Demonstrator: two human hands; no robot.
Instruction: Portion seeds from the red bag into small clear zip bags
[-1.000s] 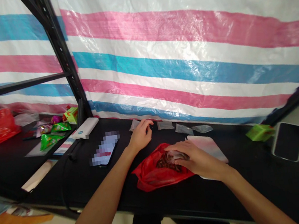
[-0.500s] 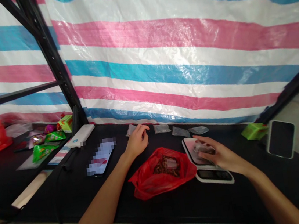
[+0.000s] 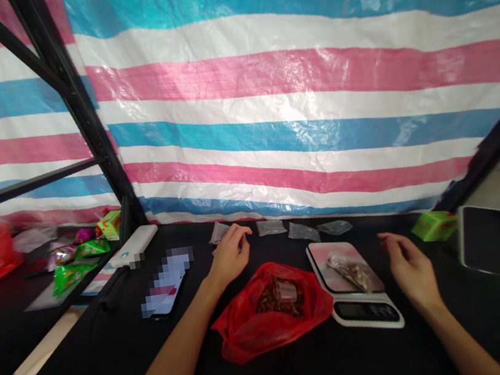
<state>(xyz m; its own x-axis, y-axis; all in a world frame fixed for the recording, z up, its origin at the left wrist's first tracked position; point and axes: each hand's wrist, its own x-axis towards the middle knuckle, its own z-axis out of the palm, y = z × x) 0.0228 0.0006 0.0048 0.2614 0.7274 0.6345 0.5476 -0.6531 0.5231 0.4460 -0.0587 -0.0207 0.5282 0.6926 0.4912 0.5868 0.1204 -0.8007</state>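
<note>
A small clear bag of brown bits [image 3: 351, 269] lies on the pink-topped plate of a white digital scale [image 3: 366, 319]. Just right of the scale, my right hand [image 3: 411, 270] hovers with its fingers loosely bent and nothing in them. My left hand [image 3: 231, 255] rests behind an open red plastic bag [image 3: 251, 330], fingers half curled and apart, holding nothing I can see. Inside the red bag are brown dried pieces [image 3: 270, 299] and a small clear plastic cup [image 3: 287, 291]. Behind my left hand a flat clear packet [image 3: 218, 232] is partly hidden.
Several flat clear packets [image 3: 303, 231] line the back of the black table. A phone [image 3: 166, 286] and a white power strip [image 3: 135, 246] lie left. At right stand a green box [image 3: 435, 226] and a white-framed device [image 3: 484, 239]. A black metal post [image 3: 86, 117] rises at left.
My right hand has let go of the small clear bag on the scale and moved off to the right. My left hand stays in place. The camera view has tilted up slightly.
</note>
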